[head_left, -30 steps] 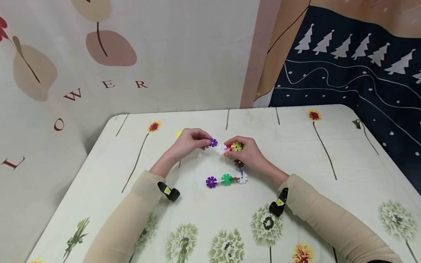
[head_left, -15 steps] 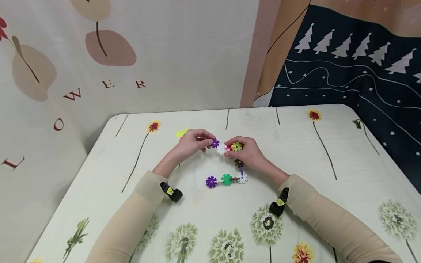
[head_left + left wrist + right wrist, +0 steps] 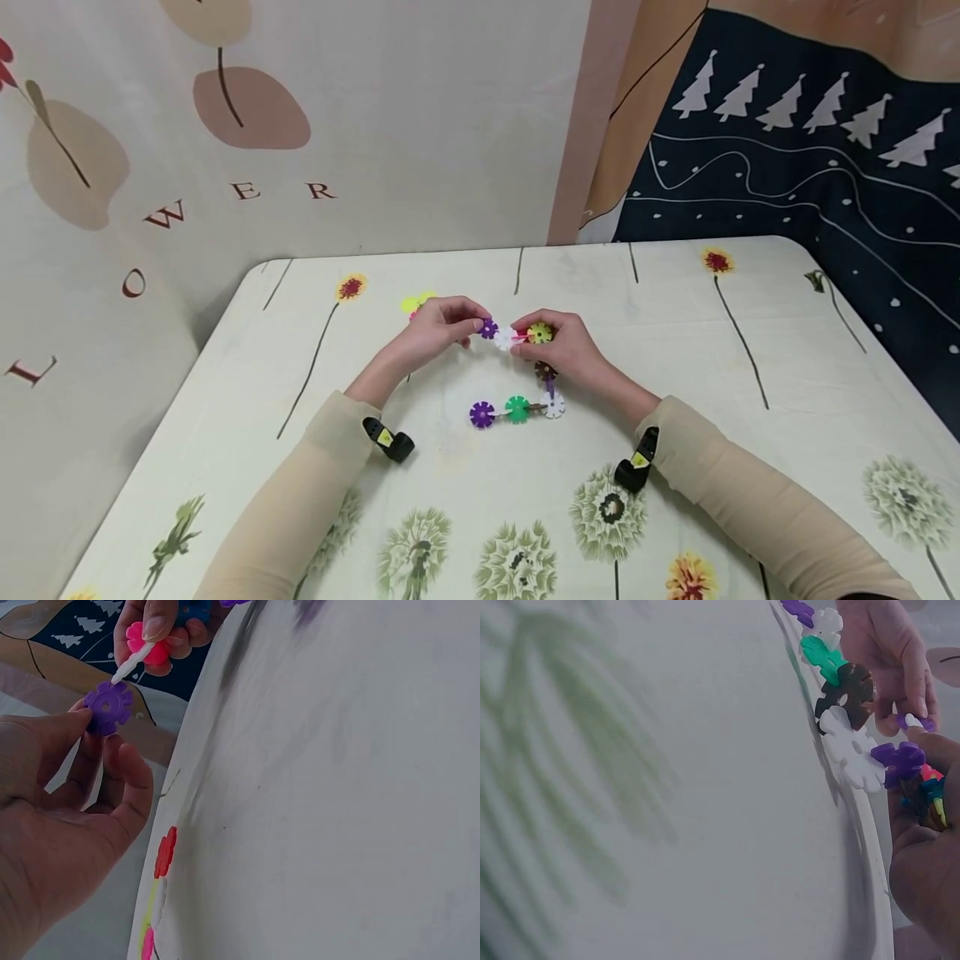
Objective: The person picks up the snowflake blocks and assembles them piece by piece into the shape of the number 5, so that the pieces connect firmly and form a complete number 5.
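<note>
Left hand [image 3: 431,327]: thumb and fingertips pinching one purple disc [image 3: 109,709], edge against a white disc [image 3: 505,338]; whether joined, cannot tell. Right hand [image 3: 568,344]: grasping the chain [image 3: 553,406] at a pink disc [image 3: 156,654], next to the white. Table [image 3: 450,471]: bears the chain's trailing end, plus a yellow disc [image 3: 417,302] beyond the left hand.

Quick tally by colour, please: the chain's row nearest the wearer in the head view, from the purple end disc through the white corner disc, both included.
Purple: 1, the end disc
White: 2, the corner disc and the edge-on disc
Green disc: 1
Brown disc: 1
Total: 5
</note>
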{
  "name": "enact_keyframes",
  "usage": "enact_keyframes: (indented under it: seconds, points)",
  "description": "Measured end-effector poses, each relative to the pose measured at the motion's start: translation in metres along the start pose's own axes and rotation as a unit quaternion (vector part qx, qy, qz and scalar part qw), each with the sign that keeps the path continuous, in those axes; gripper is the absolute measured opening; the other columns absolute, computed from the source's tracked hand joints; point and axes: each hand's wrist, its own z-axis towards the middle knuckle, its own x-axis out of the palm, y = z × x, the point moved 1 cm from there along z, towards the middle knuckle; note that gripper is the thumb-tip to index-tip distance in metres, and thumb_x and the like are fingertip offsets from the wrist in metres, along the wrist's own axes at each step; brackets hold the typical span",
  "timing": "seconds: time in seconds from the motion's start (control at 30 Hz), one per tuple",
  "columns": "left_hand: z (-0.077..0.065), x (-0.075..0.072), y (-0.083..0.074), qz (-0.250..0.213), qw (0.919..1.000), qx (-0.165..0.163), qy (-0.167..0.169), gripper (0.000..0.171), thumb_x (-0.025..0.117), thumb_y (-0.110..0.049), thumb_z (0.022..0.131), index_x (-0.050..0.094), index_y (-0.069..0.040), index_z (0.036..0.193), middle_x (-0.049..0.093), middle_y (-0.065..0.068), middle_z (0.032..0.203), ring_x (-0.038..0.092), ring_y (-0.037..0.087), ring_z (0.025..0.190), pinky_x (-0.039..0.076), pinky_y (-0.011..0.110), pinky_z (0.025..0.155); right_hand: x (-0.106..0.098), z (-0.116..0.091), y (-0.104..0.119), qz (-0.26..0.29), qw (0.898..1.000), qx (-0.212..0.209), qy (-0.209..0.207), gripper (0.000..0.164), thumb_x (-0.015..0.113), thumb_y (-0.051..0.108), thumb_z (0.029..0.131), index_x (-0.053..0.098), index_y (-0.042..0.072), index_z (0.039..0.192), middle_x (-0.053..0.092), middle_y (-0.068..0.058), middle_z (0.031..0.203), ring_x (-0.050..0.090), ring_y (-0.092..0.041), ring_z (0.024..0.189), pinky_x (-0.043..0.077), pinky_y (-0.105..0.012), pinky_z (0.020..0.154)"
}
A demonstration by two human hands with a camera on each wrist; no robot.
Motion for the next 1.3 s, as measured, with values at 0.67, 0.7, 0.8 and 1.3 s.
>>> enact_keyframes:
  seconds: [0.67,0.7,0.8,1.3]
  points:
    - [0.001,0.0007,0.0029,-0.032,0.9987,0.039,0.004,0.019,0.07,0.002,0.095,0.073,0.006,0.113,0.069,0.014,0.105,0.069,0.027,0.096,0.058,0.04,0.092,-0.0002,0.0002,-0.002,0.001,1.0,0.015,-0.003,0.031,0.085,0.01,0.086,0.076,0.004,0.115,0.069,-0.013,0.117,0.059,-0.023,0.094,0.052,-0.027,0.077]
    - [0.0013,0.0009,0.0033,-0.03,0.9987,0.042,0.003,0.019,0.071,0.001,0.095,0.073,0.007,0.113,0.069,0.014,0.105,0.069,0.027,0.095,0.058,0.039,0.091,0.0002,0.0,-0.0021,0.0,1.0,0.016,-0.002,0.031,0.085,0.01,0.086,0.076,0.004,0.115,0.069,-0.013,0.117,0.059,-0.022,0.092,0.052,-0.027,0.076]
    - [0.0013,0.0016,0.0037,-0.029,0.9985,0.045,-0.004,0.02,0.071,0.001,0.095,0.073,0.009,0.113,0.07,0.014,0.103,0.069,0.026,0.094,0.058,0.036,0.089,0.0017,-0.0005,-0.0021,0.002,1.0,0.015,0.002,0.031,0.085,0.01,0.086,0.076,0.004,0.115,0.07,-0.013,0.115,0.062,-0.021,0.084,0.053,-0.026,0.072]
    - [-0.0009,0.0027,0.0005,-0.025,0.9987,-0.002,-0.045,0.022,0.078,-0.001,0.09,0.075,0.006,0.111,0.073,0.014,0.101,0.073,0.025,0.091,0.058,0.028,0.084,0.0031,-0.001,0.0015,-0.064,0.998,-0.008,0.0,0.035,0.091,0.015,0.079,0.078,0.008,0.111,0.074,-0.007,0.111,0.061,-0.026,0.108,0.047,-0.045,0.101]
